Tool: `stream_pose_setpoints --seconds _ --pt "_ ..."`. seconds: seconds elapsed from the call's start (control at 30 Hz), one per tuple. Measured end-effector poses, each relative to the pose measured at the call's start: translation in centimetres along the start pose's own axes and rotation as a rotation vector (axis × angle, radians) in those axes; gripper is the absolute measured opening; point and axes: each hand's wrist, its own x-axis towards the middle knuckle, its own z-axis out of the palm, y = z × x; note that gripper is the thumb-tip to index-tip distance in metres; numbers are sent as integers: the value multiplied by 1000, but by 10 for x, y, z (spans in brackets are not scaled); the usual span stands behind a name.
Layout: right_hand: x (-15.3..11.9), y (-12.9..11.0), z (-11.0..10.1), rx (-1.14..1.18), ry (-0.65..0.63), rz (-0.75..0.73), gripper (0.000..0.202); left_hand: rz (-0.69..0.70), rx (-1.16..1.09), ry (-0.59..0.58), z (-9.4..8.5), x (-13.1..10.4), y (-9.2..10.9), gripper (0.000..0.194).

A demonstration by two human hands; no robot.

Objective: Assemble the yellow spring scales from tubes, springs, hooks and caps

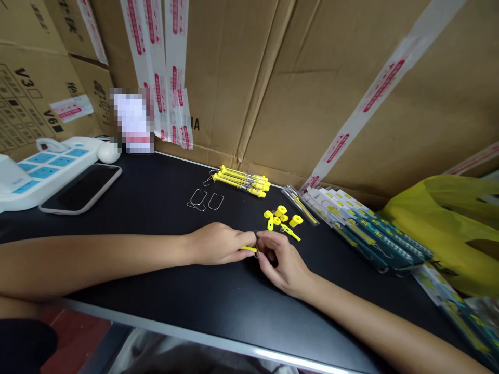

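Left hand [215,244] grips a slim yellow piece [248,249] over the middle of the desk [187,298], its other end hidden by the fingers; the right hand [284,264] curls at the exposed end, whether gripping anything cannot be told. At right, a yellow bag [440,208] is cut off.

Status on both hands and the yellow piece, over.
Left hand holding yellow piece. Right hand beside its tip, grip unclear. Loose yellow parts beyond the hands, not between them.
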Motion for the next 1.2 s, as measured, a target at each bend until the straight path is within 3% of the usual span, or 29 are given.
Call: stream_pose_setpoints --seconds 0.07,0.2,0.37,0.57,0.8,0.9,1.2 --pt "0 1 0 40 10 83 41 35 24 -12 0 0 0 18" --pt "4 0 -5 48 -32 149 20 82 41 8 1 -1 0 17" --pt "5 0 -8 71 -30 86 16 14 -23 9 0 -2 4 25" --pt "3 -2 -5 -33 -29 -100 29 -97 -89 -6 -1 0 3 26" --pt "3 -4 -4 -82 0 -54 20 -75 -135 -31 -2 1 1 17" --pt "4 -5 -4 -169 -48 -29 16 -68 -115 -51 -2 1 2 18" --pt "7 -12 -8 -646 -27 -349 27 -143 -113 -58 -3 4 7 21"
